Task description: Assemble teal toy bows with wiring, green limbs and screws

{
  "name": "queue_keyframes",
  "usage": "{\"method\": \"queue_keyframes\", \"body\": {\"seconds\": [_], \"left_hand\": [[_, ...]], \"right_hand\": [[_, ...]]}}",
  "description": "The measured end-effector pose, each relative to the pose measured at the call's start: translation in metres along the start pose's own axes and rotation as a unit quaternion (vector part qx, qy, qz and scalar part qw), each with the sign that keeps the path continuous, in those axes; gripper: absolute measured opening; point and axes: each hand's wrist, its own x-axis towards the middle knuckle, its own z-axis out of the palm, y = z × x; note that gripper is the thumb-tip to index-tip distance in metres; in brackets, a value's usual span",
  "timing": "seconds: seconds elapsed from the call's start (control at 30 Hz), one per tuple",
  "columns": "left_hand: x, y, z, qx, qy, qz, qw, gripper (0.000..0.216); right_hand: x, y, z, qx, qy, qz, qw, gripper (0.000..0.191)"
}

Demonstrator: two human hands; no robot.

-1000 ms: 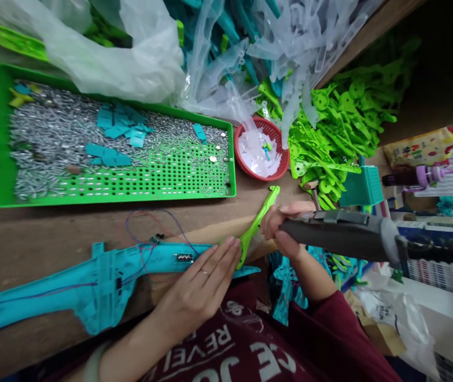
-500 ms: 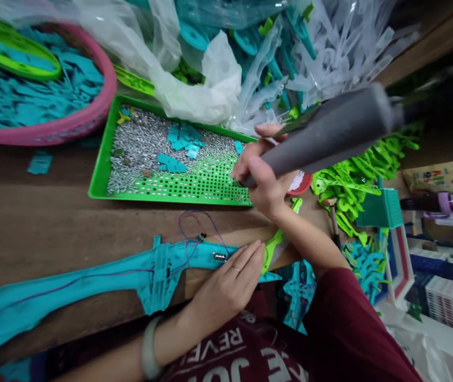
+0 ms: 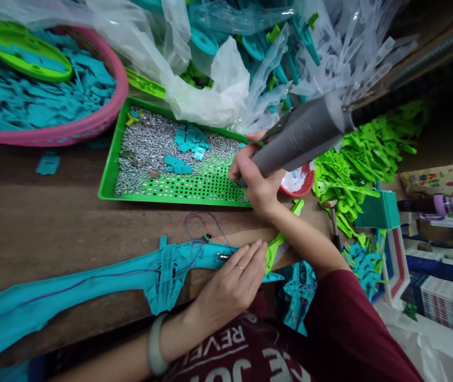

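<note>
My left hand lies flat with fingers stretched out on a long teal plastic part with thin wires, pressing it and a lime green piece against the wooden table. My right hand is closed round a grey power screwdriver, whose tip is down at the right end of the green perforated tray full of small silver screws and a few teal bits.
A pink basket of teal pieces sits at the back left. Clear plastic bags of parts pile up behind the tray. A small red bowl, a heap of lime green parts and a teal box lie to the right.
My right hand has carried the screwdriver from beside the green piece up to the screw tray. My view has shifted left. The left hand has stayed on the teal part.
</note>
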Motion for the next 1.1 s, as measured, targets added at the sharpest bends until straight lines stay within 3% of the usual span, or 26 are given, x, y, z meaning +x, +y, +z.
{"method": "queue_keyframes", "body": {"seconds": [0.13,0.27,0.37,0.47,0.6,0.83,1.0,1.1], "left_hand": [[-0.006,0.003,-0.006,0.000,0.007,0.011,1.000,0.035],[-0.017,0.004,-0.012,-0.032,0.023,0.030,0.999,0.033],[-0.023,0.002,-0.010,-0.055,0.018,0.032,0.998,0.033],[-0.024,-0.001,-0.007,-0.059,0.004,0.052,0.997,0.036],[-0.021,-0.002,-0.007,-0.060,0.016,0.052,0.997,0.033],[-0.014,-0.002,-0.011,-0.057,0.010,0.053,0.997,0.029],[-0.017,-0.001,-0.011,-0.062,0.008,0.056,0.996,0.029],[-0.020,-0.004,-0.010,-0.054,0.009,0.055,0.997,0.029]], "right_hand": [[0.000,-0.040,-0.015,0.028,0.054,-0.016,0.998,0.026],[-0.020,-0.086,-0.072,-0.039,0.202,-0.084,0.975,0.027],[-0.043,-0.086,-0.117,-0.121,0.282,-0.099,0.947,0.020],[-0.060,-0.064,-0.141,-0.125,0.307,-0.078,0.940,0.021],[-0.070,-0.041,-0.143,-0.070,0.289,-0.074,0.952,0.018],[-0.077,-0.027,-0.148,-0.046,0.240,-0.047,0.969,0.023],[-0.076,-0.018,-0.164,-0.030,0.090,-0.038,0.995,0.030],[-0.075,-0.023,-0.175,-0.026,0.035,-0.008,0.999,0.031]]}}
